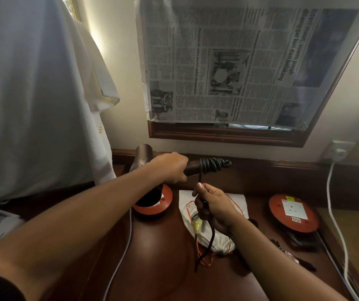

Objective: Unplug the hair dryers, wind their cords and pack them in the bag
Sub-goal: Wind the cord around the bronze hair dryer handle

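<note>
Head view: left hand [169, 168] gripping hair dryer [143, 157]; right hand [213, 205] pinching cord [212, 165]. White bag [206, 233], orange reels [293, 211] lying on wooden surface [163, 268]; newspaper [228, 66] covering mirror.

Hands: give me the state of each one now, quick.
Left hand: closed around the handle of the brown hair dryer.
Right hand: closed on the black cord, partly wound around the handle.
</note>
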### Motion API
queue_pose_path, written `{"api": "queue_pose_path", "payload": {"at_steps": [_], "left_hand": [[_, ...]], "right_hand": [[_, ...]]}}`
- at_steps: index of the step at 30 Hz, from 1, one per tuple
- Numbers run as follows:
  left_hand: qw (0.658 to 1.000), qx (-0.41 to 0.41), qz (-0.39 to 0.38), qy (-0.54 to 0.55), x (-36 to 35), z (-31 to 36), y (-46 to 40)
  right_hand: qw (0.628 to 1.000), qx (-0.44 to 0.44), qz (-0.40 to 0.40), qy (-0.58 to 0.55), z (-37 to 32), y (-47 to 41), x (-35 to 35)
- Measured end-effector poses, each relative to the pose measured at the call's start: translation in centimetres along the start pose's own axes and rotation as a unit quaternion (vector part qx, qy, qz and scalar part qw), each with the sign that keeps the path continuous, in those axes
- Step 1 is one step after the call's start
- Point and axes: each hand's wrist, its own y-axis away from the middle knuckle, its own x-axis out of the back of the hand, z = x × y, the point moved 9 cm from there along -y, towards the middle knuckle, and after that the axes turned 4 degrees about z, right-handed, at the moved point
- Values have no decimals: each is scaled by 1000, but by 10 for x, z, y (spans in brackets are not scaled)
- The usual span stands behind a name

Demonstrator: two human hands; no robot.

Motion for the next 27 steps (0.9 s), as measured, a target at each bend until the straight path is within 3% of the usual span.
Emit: {"api": "queue_pose_path", "payload": {"at_steps": [11,19,27], "left_hand": [[1000,-4,-12,21,1,0,3],[1000,-11,0,21,11,-1,2],[999,-23,-5,30,20,2,4]], "right_hand": [[996,-8,-48,-71,5,-4,4],[999,-17,-1,40,29,-3,20],[996,-26,-70,-44,27,-10,19]]}}
